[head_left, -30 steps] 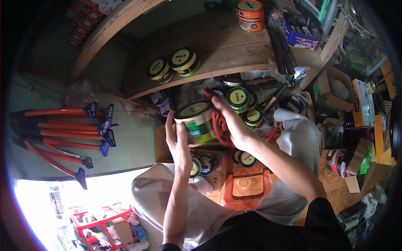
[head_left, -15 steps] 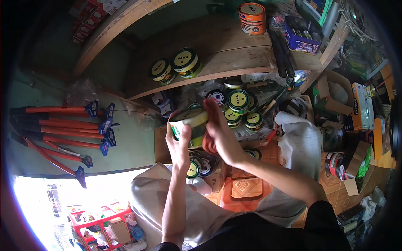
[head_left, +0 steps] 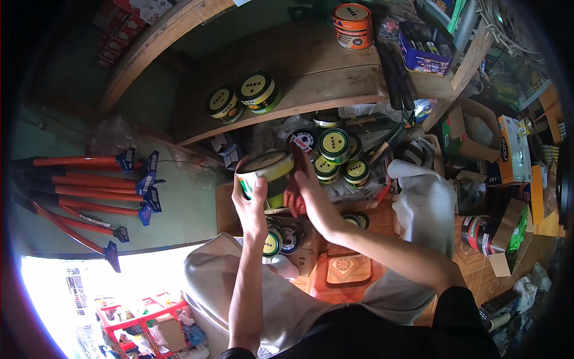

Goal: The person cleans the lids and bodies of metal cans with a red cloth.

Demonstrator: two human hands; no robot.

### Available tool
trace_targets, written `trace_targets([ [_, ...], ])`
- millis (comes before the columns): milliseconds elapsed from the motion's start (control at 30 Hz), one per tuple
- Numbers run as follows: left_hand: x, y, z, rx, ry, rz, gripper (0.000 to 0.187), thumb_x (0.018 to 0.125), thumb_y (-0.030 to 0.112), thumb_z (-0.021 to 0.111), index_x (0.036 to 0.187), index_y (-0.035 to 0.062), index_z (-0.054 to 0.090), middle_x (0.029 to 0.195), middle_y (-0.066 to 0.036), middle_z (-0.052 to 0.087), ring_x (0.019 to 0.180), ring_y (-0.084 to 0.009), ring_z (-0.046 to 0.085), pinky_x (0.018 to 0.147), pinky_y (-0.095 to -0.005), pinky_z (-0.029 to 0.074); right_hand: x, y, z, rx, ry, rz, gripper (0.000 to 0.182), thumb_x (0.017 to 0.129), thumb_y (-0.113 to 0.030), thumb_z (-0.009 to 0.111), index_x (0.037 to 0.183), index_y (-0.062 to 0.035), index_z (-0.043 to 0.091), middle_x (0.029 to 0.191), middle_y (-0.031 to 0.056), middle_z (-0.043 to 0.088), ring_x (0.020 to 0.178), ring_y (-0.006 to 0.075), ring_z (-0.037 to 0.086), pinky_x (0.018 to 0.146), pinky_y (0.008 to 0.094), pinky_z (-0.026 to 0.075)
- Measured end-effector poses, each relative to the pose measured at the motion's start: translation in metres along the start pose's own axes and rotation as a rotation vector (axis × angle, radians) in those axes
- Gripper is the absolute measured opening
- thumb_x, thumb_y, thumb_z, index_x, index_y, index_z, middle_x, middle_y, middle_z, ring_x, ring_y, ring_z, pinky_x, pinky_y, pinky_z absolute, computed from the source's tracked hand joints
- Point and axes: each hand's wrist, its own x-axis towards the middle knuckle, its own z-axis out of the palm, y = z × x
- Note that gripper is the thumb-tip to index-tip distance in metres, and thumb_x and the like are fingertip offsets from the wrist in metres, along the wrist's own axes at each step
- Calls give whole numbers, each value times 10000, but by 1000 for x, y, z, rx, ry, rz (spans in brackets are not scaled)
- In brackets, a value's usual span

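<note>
A large green and cream can (head_left: 272, 173) is held up in front of my lap, tilted a little. My left hand (head_left: 251, 200) is wrapped round its left side, the thumb on the front. On the can's right side, my right hand (head_left: 306, 185) presses a red cloth (head_left: 294, 197) against it. Behind the hands, several smaller cans with yellow-green lids (head_left: 333, 145) stand in a cluster. Below the held can, another yellow-lidded can (head_left: 272, 242) stands beside a dark round one.
Two PAKA cans (head_left: 257, 87) and an orange can (head_left: 352, 27) stand on a wooden shelf (head_left: 311, 90). Orange-handled tools (head_left: 98, 179) hang on the left wall. A red plastic stool (head_left: 350, 272) is between my knees. Open boxes (head_left: 472, 134) and a red rack (head_left: 143, 317) flank me.
My right hand and the cloth have shifted slightly down along the can's side. The view has moved a little, so the surroundings appear slightly further left.
</note>
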Motion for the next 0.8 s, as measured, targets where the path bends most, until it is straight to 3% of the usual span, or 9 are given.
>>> trace_targets([
  [100, -5, 9, 3, -92, -182, 5, 857, 851, 526, 689, 1433, -56, 449, 1273, -157, 616, 1185, -218, 568, 1065, -350, 404, 14, -48, -22, 424, -88, 430, 532, 1091, -446, 315, 1478, -102, 435, 1054, 69, 658, 929, 132, 617, 821, 268, 485],
  [167, -13, 5, 6, -5, -307, 56, 1002, 795, 606, 699, 1466, -76, 403, 1330, -170, 582, 1241, -234, 542, 1100, -368, 369, 26, -52, -27, 717, -43, 506, 585, 1078, -475, 331, 1356, -29, 588, 1298, 106, 669, 1154, 214, 647, 1071, 362, 447],
  [267, -5, 6, 9, 127, -283, 94, 965, 832, 531, 707, 1544, 0, 329, 1391, -192, 546, 1289, -259, 525, 1119, -394, 371, 28, -53, -33, 812, -52, 542, 619, 1060, -547, 322, 1256, -80, 678, 1195, 81, 713, 1108, 188, 651, 1038, 333, 454],
  [333, -6, 46, 23, 43, -149, -81, 952, 844, 397, 756, 1580, 51, 260, 1367, -204, 557, 1254, -285, 564, 1072, -407, 444, 25, -51, -29, 684, -39, 453, 585, 1061, -535, 354, 1327, -79, 605, 1251, 74, 669, 1135, 159, 616, 1030, 316, 443],
  [400, -17, 52, 28, 245, -177, 63, 978, 841, 395, 778, 1584, 57, 241, 1359, -200, 564, 1239, -273, 576, 1072, -407, 444, 24, -47, -24, 558, -27, 354, 577, 1063, -523, 386, 1399, -78, 533, 1307, 68, 626, 1161, 131, 581, 1022, 300, 433],
  [500, -12, 29, 26, 7, -38, -23, 921, 841, 418, 801, 1524, 8, 340, 1287, -169, 610, 1193, -241, 595, 1047, -373, 457, 5, -63, -11, 203, -10, 41, 552, 1065, -299, 483, 1513, -9, 341, 1418, 91, 519, 1010, 108, 542, 913, 261, 437],
  [667, 7, -9, -7, -432, -1, -331, 534, 986, 332, 632, 1369, -21, 516, 1205, -127, 655, 1035, -197, 663, 924, -322, 535, -28, -32, 20, -455, -11, -315, 664, 1035, -169, 449, 1579, 32, 127, 1604, 282, 200, 1541, 383, 77, 1234, 456, 127],
  [700, 5, -9, -2, -369, 6, -267, 563, 986, 363, 624, 1376, -26, 505, 1213, -132, 654, 1044, -201, 663, 930, -326, 534, -23, -31, 22, -658, 129, -414, 609, 1046, -193, 416, 1571, 11, 187, 1588, 272, 243, 1368, 331, 431, 1123, 417, 365],
  [800, 3, -2, 10, -191, -97, -82, 736, 894, 426, 700, 1409, -45, 466, 1245, -154, 632, 1126, -213, 625, 1004, -350, 485, -12, -34, 17, -50, 206, -147, 505, 1057, -269, 382, 1494, -23, 325, 1380, 223, 469, 1042, 215, 565, 913, 353, 482],
])
